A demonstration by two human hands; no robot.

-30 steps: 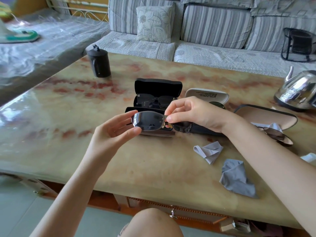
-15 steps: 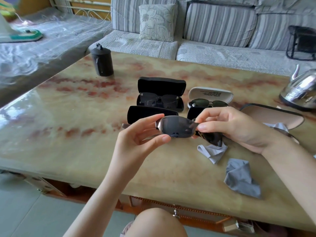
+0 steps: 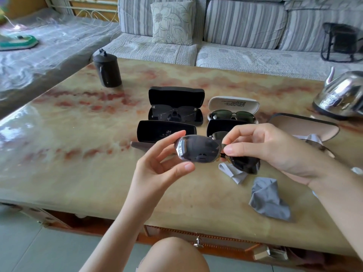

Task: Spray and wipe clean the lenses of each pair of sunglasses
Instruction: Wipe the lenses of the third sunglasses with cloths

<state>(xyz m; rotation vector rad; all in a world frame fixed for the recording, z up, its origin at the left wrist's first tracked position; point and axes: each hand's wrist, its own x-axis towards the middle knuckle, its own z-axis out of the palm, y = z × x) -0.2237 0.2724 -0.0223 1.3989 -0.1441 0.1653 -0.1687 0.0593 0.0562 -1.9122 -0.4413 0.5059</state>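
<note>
Sunglasses (image 3: 198, 149) are raised: a second ago they sat low at the front black case (image 3: 167, 131), now they are held clear of it and nearer the person. Left hand (image 3: 157, 169) and right hand (image 3: 271, 152) have come up and back with them. The right lens now hangs in front of the pale cloth (image 3: 233, 173). The case lid behind the right hand, earlier hidden, shows.

The tabletop (image 3: 78, 154) is glossy, marble-patterned stone, the sunglasses (image 3: 198, 150) have smooth, reflective dark lenses in a thin metal frame, the grey cloth (image 3: 269, 199) is soft and matt, the black case (image 3: 176, 95) is matt, and the kettle (image 3: 341, 95) is mirror-polished metal.
</note>
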